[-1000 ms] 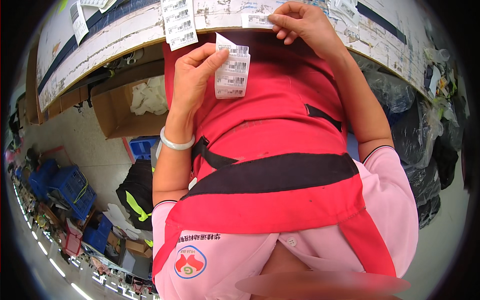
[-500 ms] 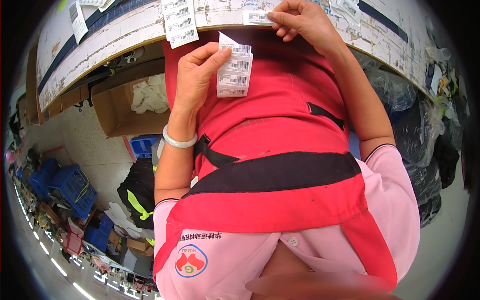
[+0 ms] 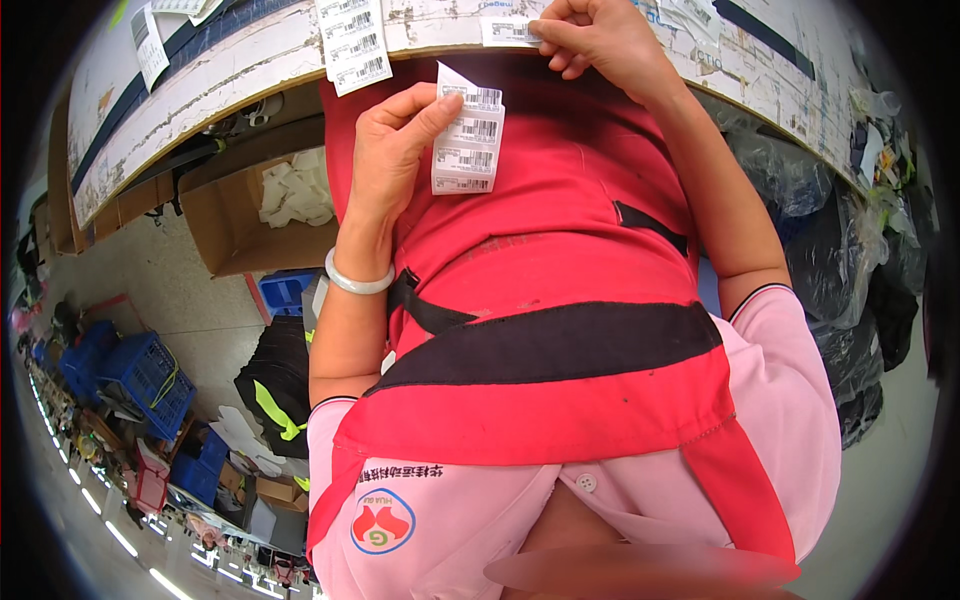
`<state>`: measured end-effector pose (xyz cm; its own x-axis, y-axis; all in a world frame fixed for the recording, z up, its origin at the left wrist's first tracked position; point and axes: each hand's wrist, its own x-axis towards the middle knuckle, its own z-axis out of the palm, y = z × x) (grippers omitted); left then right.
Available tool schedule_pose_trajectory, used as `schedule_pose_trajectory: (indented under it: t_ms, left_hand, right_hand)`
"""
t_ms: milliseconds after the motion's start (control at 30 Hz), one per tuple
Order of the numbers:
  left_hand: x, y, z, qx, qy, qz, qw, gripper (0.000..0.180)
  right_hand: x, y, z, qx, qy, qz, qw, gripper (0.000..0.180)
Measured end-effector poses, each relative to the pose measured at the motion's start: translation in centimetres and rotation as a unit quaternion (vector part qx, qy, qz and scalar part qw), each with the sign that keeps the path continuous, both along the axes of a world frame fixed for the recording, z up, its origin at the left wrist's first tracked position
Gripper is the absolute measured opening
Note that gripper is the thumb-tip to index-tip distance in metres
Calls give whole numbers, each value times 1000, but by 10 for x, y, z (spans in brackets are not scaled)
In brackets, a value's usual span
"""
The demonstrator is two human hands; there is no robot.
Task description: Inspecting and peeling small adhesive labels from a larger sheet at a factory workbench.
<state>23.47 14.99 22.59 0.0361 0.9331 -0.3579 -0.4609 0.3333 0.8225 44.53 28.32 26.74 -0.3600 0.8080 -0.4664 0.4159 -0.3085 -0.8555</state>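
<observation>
A short strip of white barcode labels (image 3: 466, 155) hangs in front of the red apron, pinched near its top by my left hand (image 3: 392, 145). The strip's upper corner is folded to a point above the thumb. Up at the table edge, my right hand (image 3: 612, 50) has thumb and forefinger closed on the right end of a single barcode label (image 3: 508, 32). That label lies at the near edge of the table, its right end hidden by the fingers. Left of it, a longer strip of barcode labels (image 3: 354, 45) hangs partly over the table edge.
The worn white table (image 3: 430, 28) crosses the top, with more labels (image 3: 150, 48) at its left. Below it stands an open cardboard box (image 3: 225, 235) holding crumpled white pieces. Clear and black plastic bags (image 3: 835, 260) crowd the right. Blue crates (image 3: 150, 380) stand on the floor at left.
Both hands keep their hold and have barely moved. The table edge and the labels on it appear slightly farther left in the picture.
</observation>
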Motion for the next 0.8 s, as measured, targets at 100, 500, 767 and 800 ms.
schedule_pose_trajectory:
  t_ms: [100,500,767,800]
  left_hand:
    - [1,0,2,-7,4,-1,1000,14]
    - [3,-5,0,-14,45,19,999,10]
    - [7,1,5,-15,-2,-3,1000,13]
    - [7,1,5,-13,0,-2,1000,13]
  right_hand:
    - [-5,-2,4,15,-1,16,1000,14]
    - [68,9,-1,59,108,-68,990,16]
    - [156,50,-27,190,-150,-192,951,17]
    - [149,50,-21,191,-168,-185,949,19]
